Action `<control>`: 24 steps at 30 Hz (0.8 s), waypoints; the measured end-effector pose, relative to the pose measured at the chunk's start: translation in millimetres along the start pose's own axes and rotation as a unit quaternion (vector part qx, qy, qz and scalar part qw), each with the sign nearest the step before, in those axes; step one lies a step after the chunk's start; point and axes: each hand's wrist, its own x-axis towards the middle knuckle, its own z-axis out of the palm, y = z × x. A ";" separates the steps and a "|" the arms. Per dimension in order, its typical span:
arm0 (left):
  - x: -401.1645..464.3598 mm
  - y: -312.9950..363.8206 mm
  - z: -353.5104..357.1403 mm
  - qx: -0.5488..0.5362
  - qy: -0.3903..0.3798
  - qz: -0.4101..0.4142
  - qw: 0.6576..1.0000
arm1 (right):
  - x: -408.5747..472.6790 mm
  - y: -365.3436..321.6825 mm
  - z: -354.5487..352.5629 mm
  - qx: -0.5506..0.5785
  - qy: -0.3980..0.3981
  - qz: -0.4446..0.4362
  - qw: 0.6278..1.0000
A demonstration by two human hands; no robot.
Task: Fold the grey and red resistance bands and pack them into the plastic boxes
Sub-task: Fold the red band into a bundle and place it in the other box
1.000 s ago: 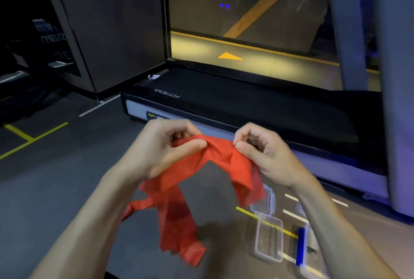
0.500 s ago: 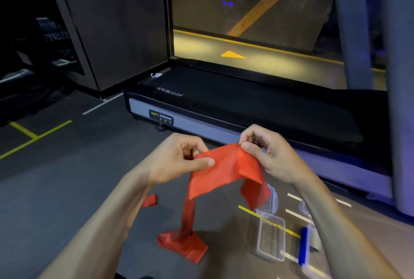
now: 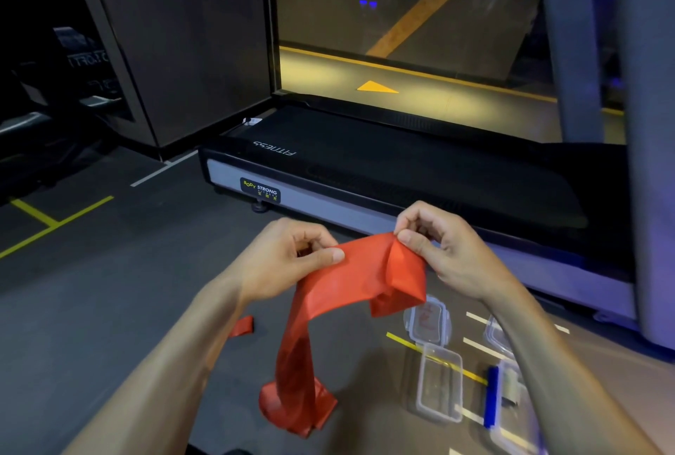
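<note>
A red resistance band is stretched flat between my hands above the dark floor. My left hand pinches its left edge between thumb and fingers. My right hand pinches the other edge, where the band is folded over on itself. From my left hand the rest of the band hangs down and piles on the floor. A clear plastic box lies open on the floor under my right forearm, with a clear lid just beyond it. No grey band shows.
A black treadmill lies across the floor just beyond my hands, with a grey post at the right. More clear boxes and a blue-edged lid sit at the lower right. Yellow and white lines mark the floor.
The bunched band has been pulled out flat between my hands, and both hands have moved apart. The hanging length now drops in one strip to a pile on the floor.
</note>
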 end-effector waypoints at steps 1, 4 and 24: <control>0.0 -0.9 -0.5 0.005 0.000 0.000 1.000 | -0.4 0.4 -0.5 0.005 0.000 0.000 1.000; 0.2 -2.8 -0.8 0.023 0.000 -0.001 1.000 | -1.6 2.7 -1.8 0.011 -0.004 -0.001 1.000; 7.1 -6.3 11.2 0.089 -0.045 -0.059 0.993 | -10.5 8.3 9.5 0.113 -0.085 0.043 0.989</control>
